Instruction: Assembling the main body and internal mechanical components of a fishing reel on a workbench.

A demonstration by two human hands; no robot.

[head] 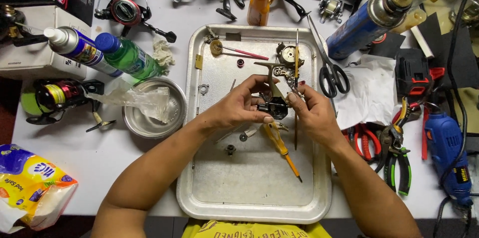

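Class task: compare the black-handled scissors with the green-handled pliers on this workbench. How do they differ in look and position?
The scissors have black handles and long thin blades; the pliers have green handles and short thick jaws. The scissors lie partly over the metal tray's right rim; the pliers lie further right on the white table. Both lie flat, untouched by either hand.

black reel body (273, 106), held above tray
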